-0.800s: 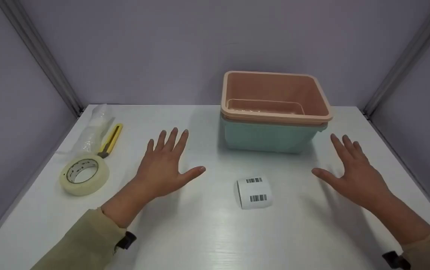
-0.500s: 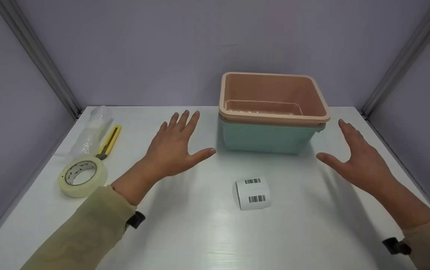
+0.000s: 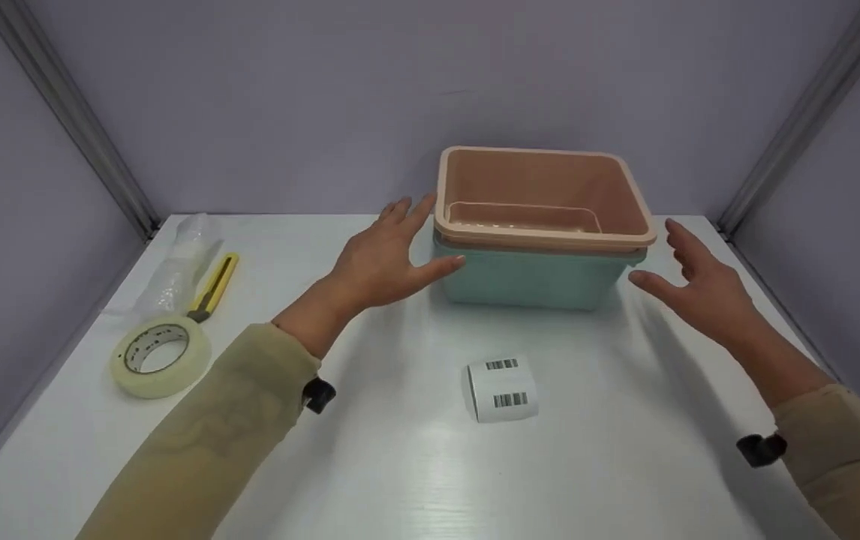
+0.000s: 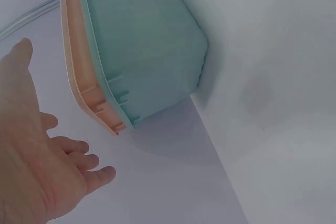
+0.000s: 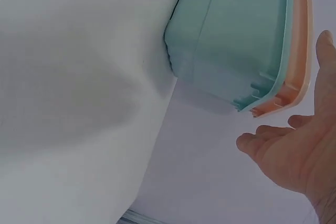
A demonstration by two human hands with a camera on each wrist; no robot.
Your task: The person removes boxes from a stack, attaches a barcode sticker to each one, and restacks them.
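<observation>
Both hands flank the stacked baskets, fingers straight and spread wide, holding nothing. Left hand (image 3: 381, 259) stands at the stack's 9 o'clock, its thumb tip touching or all but touching the teal basket (image 3: 531, 277); the fingertips lie beside the rim of the pink basket (image 3: 546, 196) nested inside it. Right hand (image 3: 700, 281) stands at 3 o'clock, near but apart from the rim — a visible gap in the right wrist view. Judged step: the approach to a two-sided grasp of the stack, not yet closed. The next move would call for both palms to press in evenly under the rims, the right one having more gap to close. Stack sits at 12 o'clock on the white worktop (image 3: 400, 465); a barcode label roll (image 3: 503, 388) lies toward 6 o'clock — clear of both hands.
</observation>
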